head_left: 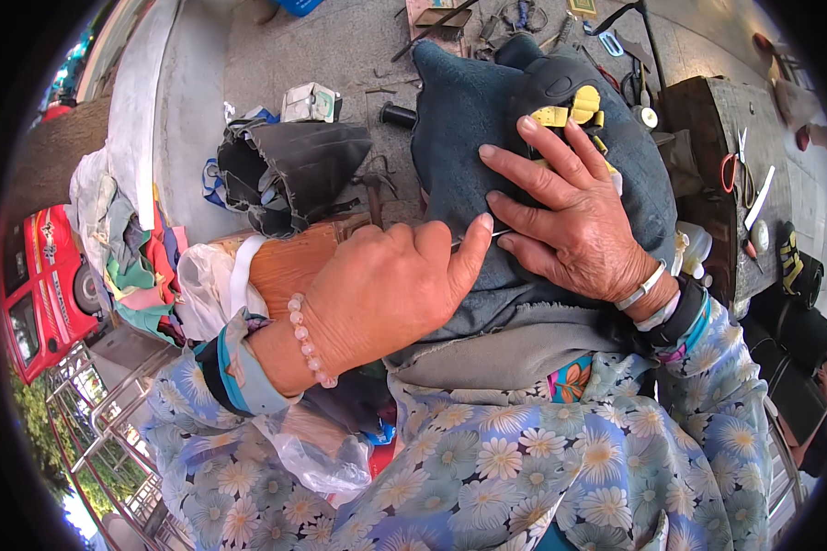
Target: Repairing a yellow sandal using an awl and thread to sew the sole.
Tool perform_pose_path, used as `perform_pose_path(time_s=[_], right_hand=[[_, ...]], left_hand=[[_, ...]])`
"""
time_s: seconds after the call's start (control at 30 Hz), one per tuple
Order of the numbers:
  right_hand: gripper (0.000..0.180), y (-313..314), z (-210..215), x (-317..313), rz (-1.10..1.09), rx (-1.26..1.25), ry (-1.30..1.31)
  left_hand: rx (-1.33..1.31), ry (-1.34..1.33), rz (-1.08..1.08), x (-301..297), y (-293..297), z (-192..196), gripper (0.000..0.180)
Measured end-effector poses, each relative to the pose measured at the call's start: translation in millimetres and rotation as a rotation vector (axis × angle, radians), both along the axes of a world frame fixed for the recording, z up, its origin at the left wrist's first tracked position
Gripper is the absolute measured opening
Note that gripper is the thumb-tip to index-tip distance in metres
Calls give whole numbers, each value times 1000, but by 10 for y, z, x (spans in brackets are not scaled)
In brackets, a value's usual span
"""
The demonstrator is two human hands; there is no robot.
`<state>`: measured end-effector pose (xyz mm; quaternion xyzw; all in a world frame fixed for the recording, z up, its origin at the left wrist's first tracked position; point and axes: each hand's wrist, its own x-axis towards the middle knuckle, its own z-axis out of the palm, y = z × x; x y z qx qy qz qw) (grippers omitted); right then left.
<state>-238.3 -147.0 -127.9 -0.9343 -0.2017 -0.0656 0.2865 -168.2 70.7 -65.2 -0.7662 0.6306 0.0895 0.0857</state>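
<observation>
My left hand, a pale bead bracelet at its wrist, is closed, with its thumb stretched toward the other hand. A thin, shiny, needle-like piece shows beside that thumb; most of it is hidden. Fingers spread, my right hand lies on the dark blue-grey cloth over my lap. Its upper fingertips touch or lie close to a black shoe with yellow parts. The lower part of the shoe is covered by this hand. Below it runs the frayed edge of a grey cloth.
To the left are a black bag-like piece, a hammer and fabric scraps. On the right, scissors and a white-bladed knife lie on a wooden box. Several tools lie on the paving ahead, pliers among them.
</observation>
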Motion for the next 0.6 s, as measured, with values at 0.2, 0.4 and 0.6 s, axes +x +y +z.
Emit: perform_pose_path(time_s=[0.2, 0.4, 0.6], right_hand=[[34, 22, 3, -1, 3, 49, 68], [36, 51, -52, -14, 8, 112, 68], [28, 100, -48, -54, -29, 149, 79]], left_hand=[[105, 395, 108, 154, 71, 68, 56], [178, 1834, 932, 294, 120, -18, 46], [101, 1717, 843, 283, 133, 91, 44]])
